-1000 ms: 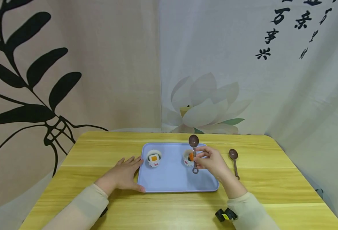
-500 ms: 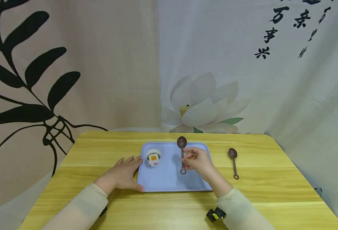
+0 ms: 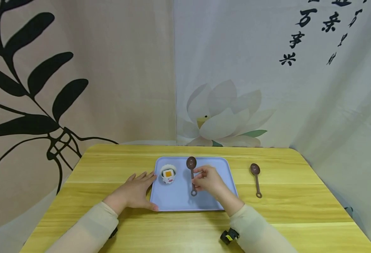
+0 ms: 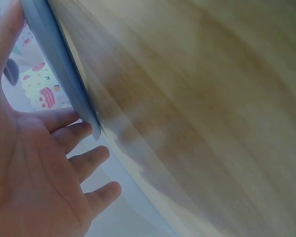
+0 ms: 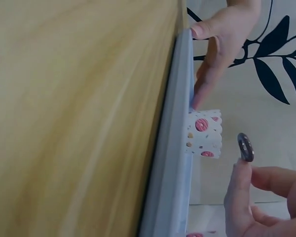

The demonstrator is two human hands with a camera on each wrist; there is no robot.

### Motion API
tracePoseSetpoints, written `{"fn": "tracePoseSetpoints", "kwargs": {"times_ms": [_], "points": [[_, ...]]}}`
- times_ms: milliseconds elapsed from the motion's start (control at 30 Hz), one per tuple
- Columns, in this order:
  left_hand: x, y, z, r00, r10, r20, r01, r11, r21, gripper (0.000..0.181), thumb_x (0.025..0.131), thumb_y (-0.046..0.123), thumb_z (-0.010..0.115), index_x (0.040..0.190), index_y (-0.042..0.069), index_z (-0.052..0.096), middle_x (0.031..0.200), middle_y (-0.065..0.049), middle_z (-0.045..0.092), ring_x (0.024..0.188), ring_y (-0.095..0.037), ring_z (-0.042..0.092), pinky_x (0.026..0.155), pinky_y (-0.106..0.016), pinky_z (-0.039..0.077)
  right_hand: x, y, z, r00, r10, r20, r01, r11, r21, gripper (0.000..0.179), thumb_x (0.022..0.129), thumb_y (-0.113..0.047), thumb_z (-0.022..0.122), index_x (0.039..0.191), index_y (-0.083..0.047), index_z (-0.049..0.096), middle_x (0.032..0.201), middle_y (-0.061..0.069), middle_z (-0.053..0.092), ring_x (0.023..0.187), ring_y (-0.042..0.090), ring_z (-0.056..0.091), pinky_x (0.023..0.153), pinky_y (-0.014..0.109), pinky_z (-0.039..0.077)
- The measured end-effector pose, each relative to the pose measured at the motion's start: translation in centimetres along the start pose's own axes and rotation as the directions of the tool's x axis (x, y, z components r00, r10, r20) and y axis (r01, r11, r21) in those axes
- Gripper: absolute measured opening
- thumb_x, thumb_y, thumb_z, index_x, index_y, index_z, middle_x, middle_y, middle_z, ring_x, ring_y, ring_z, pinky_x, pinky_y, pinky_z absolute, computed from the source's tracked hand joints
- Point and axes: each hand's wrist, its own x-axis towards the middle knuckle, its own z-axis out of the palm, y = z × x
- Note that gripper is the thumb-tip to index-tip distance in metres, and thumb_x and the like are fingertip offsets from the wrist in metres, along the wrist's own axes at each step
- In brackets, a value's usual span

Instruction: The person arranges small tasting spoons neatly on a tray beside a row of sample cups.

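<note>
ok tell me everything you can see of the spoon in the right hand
The spoon is dark brown, slightly glossy and plastic-looking, with an oval bowl and a slim handle ending in a ring. The right grip pinches the handle, hiding part of it. It is held above the tray, touching neither that nor the left cup, its bowl toward the tray's far edge.

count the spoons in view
2. One spoon is held in the right hand over the tray; the other spoon lies on the table, to the right of the tray.
</note>
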Motion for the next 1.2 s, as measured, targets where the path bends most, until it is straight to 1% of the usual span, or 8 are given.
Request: {"fn": "tracePoseSetpoints", "kwargs": {"times_ms": [100, 200, 367, 500, 667, 867, 1033, 1200], "points": [[0.0, 0.0, 0.0, 1.0, 0.002, -0.002, -0.002, 1.0, 0.001, 0.125, 0.064, 0.076, 0.077, 0.154, 0.001, 0.035, 0.162, -0.014, 0.029, 0.148, -0.043, 0.024, 0.118, -0.065, 0.011, 0.0, 0.0, 0.4, 1.0, 0.0, 0.006, 0.0, 1.0, -0.005, 0.031, 0.086, 0.012, 0.065, 0.116, 0.014, 0.058, 0.083, 0.019, 0.066, 0.061, 0.016, 0.065, 0.06, 0.035, 0.061], [0.0, 0.0, 0.0, 1.0, 0.005, -0.006, -0.005, 1.0, 0.002, 0.124, 0.064, 0.076, 0.077, 0.154, 0.001, 0.035, 0.162, -0.014, 0.029, 0.148, -0.043, 0.025, 0.117, -0.065, 0.011, 0.1, 0.1, 0.8, 1.0, 0.02, 0.022, -0.019, 1.0, -0.024, 0.032, 0.086, 0.013, 0.064, 0.117, 0.014, 0.057, 0.083, 0.018, 0.066, 0.06, 0.015, 0.064, 0.059, 0.035, 0.061], [0.0, 0.0, -0.1, 1.0, 0.013, -0.012, -0.013, 1.0, 0.003, 0.124, 0.064, 0.075, 0.077, 0.154, 0.001, 0.036, 0.162, -0.014, 0.029, 0.147, -0.043, 0.025, 0.117, -0.065, 0.012, 0.4, 0.6, 1.4, 0.997, 0.066, 0.047, -0.062, 0.994, -0.086, 0.03, 0.086, 0.01, 0.066, 0.115, 0.011, 0.058, 0.082, 0.015, 0.066, 0.06, 0.015, 0.064, 0.06, 0.035, 0.061], [0.0, -0.1, 0.0, 1.0, 0.016, -0.013, -0.016, 1.0, 0.005, 0.124, 0.064, 0.076, 0.077, 0.154, 0.001, 0.036, 0.162, -0.014, 0.029, 0.147, -0.043, 0.025, 0.117, -0.066, 0.012, 0.6, 1.1, 1.8, 0.995, 0.079, 0.056, -0.071, 0.989, -0.127, 0.028, 0.085, 0.009, 0.069, 0.111, 0.009, 0.059, 0.08, 0.012, 0.064, 0.058, 0.015, 0.063, 0.059, 0.035, 0.061], [0.0, -0.2, 0.1, 1.0, 0.018, -0.014, -0.018, 1.0, 0.003, 0.125, 0.064, 0.076, 0.076, 0.154, 0.001, 0.036, 0.162, -0.014, 0.029, 0.147, -0.044, 0.025, 0.117, -0.066, 0.011, 0.7, 1.3, 2.2, 0.995, 0.089, 0.045, -0.081, 0.984, -0.161, 0.027, 0.084, 0.009, 0.07, 0.109, 0.008, 0.059, 0.077, 0.011, 0.062, 0.056, 0.014, 0.062, 0.058, 0.034, 0.061], [0.1, -0.3, 0.2, 1.0, 0.014, -0.013, -0.014, 1.0, 0.012, 0.125, 0.063, 0.077, 0.076, 0.154, 0.001, 0.036, 0.162, -0.014, 0.028, 0.147, -0.043, 0.025, 0.117, -0.065, 0.012, 0.8, 1.1, 2.4, 0.991, 0.128, 0.038, -0.117, 0.97, -0.211, 0.028, 0.084, 0.008, 0.072, 0.109, 0.007, 0.06, 0.077, 0.011, 0.061, 0.057, 0.016, 0.063, 0.058, 0.034, 0.061], [0.1, -0.2, 0.1, 1.0, 0.016, -0.015, -0.016, 1.0, 0.012, 0.125, 0.064, 0.077, 0.076, 0.154, 0.001, 0.036, 0.162, -0.014, 0.029, 0.147, -0.043, 0.025, 0.117, -0.065, 0.012, 1.0, 1.0, 2.6, 0.988, 0.151, 0.031, -0.14, 0.962, -0.235, 0.027, 0.084, 0.006, 0.072, 0.108, 0.005, 0.06, 0.077, 0.011, 0.062, 0.059, 0.018, 0.065, 0.059, 0.034, 0.061], [0.0, -0.1, 0.1, 1.0, 0.015, -0.012, -0.014, 1.0, 0.011, 0.124, 0.064, 0.076, 0.076, 0.154, 0.001, 0.036, 0.162, -0.014, 0.029, 0.147, -0.043, 0.025, 0.117, -0.065, 0.013, 1.2, 1.1, 2.8, 0.986, 0.163, 0.021, -0.153, 0.957, -0.246, 0.026, 0.085, 0.007, 0.072, 0.107, 0.005, 0.059, 0.077, 0.01, 0.061, 0.06, 0.017, 0.065, 0.058, 0.033, 0.06]]}}
